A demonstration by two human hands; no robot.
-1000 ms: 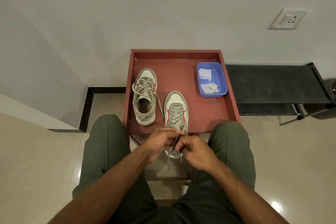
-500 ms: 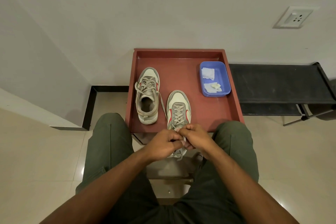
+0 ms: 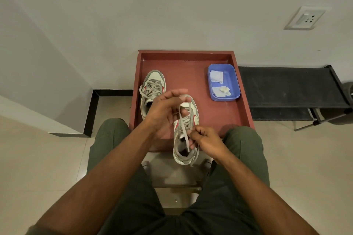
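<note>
Left-hand grip [image 3: 164,109], raised over the shoe [image 3: 193,118], pinches a loop of its grey lace [image 3: 180,113] between thumb and fingertips. Right-hand grip [image 3: 207,137] is clamped on the same lace lower down, by the tongue. This shoe lies at the near edge of the red bench [image 3: 215,116], heel overhanging. Its mate [image 3: 151,89] lies just to the left, and a blue tub [image 3: 234,82] of white cloths sits at the right.
</note>
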